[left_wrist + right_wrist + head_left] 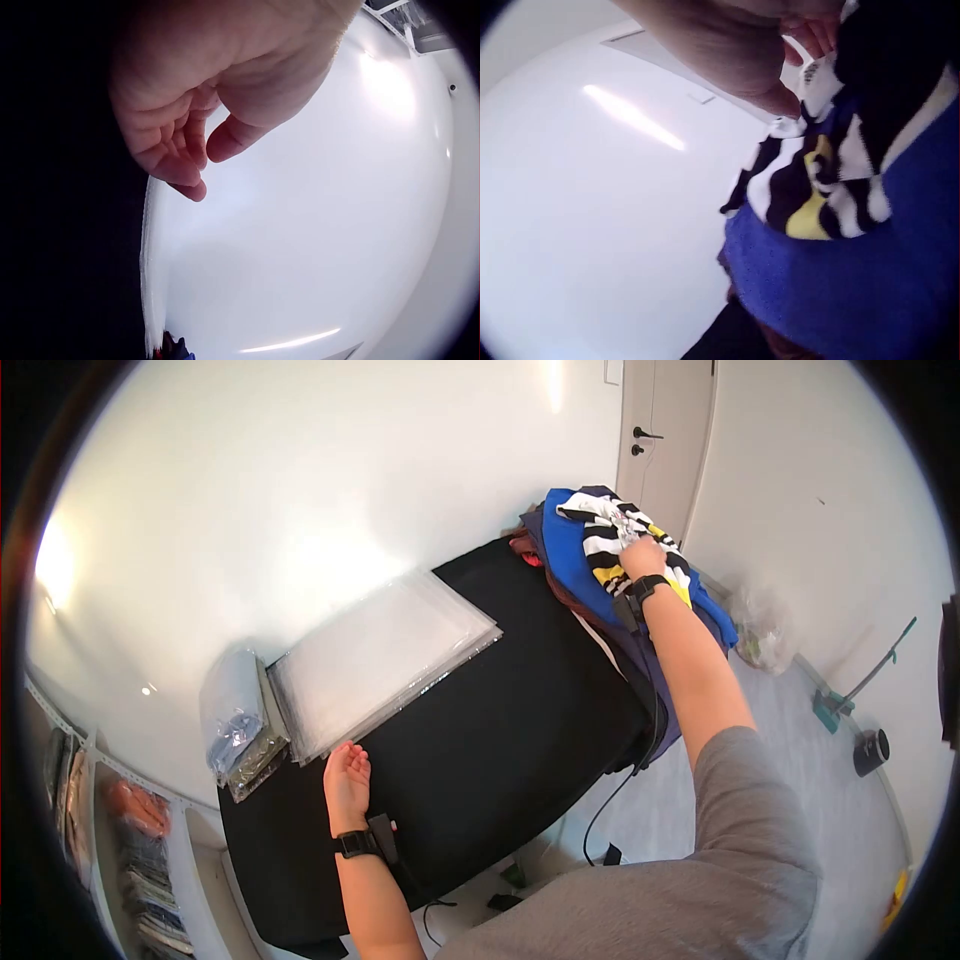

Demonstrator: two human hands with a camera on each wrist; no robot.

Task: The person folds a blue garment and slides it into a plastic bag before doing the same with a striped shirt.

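A heap of clothes lies at the table's far right end, with a black, white and yellow patterned garment on top of a blue one. My right hand pinches the patterned cloth, thumb and fingers on a whitish part of it. My left hand is by the near edge of a stack of clear plastic bags, its fingers loosely bent with nothing between them; whether it touches the stack cannot be told.
Bagged folded clothes sit left of the clear bags on the black table. Shelves with packed garments stand at the lower left. A cable hangs from the right wrist past the table edge. A plastic bag lies on the floor.
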